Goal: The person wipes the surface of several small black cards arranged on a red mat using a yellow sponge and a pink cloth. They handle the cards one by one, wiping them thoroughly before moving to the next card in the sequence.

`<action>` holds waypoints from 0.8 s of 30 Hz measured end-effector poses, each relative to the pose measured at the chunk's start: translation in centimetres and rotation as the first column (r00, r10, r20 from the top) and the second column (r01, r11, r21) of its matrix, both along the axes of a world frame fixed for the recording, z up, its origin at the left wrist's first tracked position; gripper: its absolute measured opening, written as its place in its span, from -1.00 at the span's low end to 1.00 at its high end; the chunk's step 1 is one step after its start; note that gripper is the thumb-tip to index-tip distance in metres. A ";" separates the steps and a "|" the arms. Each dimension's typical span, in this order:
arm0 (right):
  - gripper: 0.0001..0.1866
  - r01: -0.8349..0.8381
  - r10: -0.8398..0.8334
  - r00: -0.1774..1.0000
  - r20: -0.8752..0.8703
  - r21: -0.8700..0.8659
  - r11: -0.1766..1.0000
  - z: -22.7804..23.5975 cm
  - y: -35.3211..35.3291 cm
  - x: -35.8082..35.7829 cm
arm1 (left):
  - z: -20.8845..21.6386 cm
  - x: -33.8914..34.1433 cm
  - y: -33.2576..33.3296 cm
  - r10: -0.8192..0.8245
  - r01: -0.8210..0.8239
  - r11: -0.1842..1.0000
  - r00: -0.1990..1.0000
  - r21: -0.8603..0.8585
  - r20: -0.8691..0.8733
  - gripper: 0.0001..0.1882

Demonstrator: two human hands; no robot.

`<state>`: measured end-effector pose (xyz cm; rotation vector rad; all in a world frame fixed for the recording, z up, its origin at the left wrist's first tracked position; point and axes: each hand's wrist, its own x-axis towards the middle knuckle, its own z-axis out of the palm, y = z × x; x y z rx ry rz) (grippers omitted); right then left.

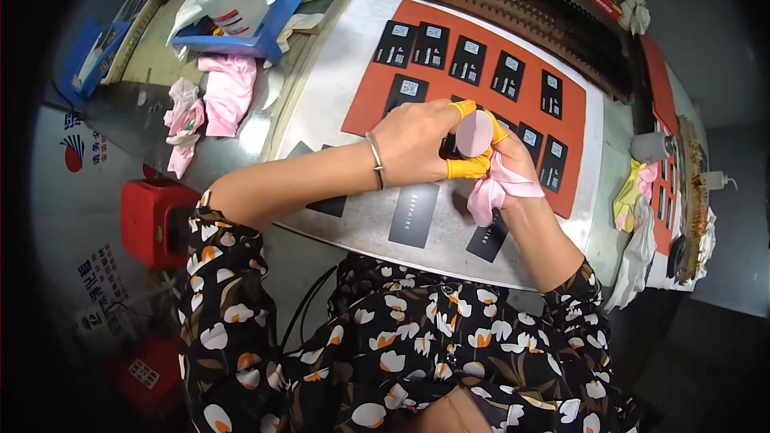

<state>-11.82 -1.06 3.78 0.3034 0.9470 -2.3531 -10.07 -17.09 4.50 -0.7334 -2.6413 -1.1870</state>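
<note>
Above the near part of an orange-red mat (370,108), my hands meet around a smooth pinkish oval disc (474,135). My left hand (417,140), with yellow finger covers, is closed on the disc's left side. My right hand (515,159), also in yellow finger covers, is at its right edge. A crumpled pink cloth (501,190) is gripped in the right hand and hangs below it. Rows of black cards (468,60) with pale square codes lie on the mat, some hidden behind my hands. Nearer me are a grey card (414,215) and a black card (488,240).
A blue tray (281,12) with a translucent bottle (231,2) stands far left, pink cloths (228,96) beside it. Brown toothed racks (513,12) line the far edge. At right are a metal-grey container (651,147) and more cloths (638,244). A red stool (148,220) stands lower left.
</note>
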 end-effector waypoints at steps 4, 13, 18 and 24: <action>-0.82 0.056 0.110 0.903 -0.415 0.368 0.928 -0.9 3.1 0.0 | 0.0 -0.7 2.2 0.002 -0.016 0.993 0.993 0.117 0.118 -0.41; -0.79 0.042 -0.090 0.928 -0.361 -0.138 0.989 -0.2 8.2 0.7 | 1.3 -2.2 8.4 0.031 -0.098 0.978 0.942 0.185 0.335 -0.51; -0.77 0.234 -0.234 0.965 -0.120 -0.010 0.972 -1.4 13.0 -0.1 | 0.5 -2.5 10.4 -0.059 0.055 0.998 0.974 0.026 0.220 -0.30; -0.89 0.367 -0.379 0.901 -0.210 -0.096 0.925 -0.2 22.4 -1.2 | -0.1 -2.4 7.3 -0.076 0.067 0.996 0.977 0.051 0.201 -0.50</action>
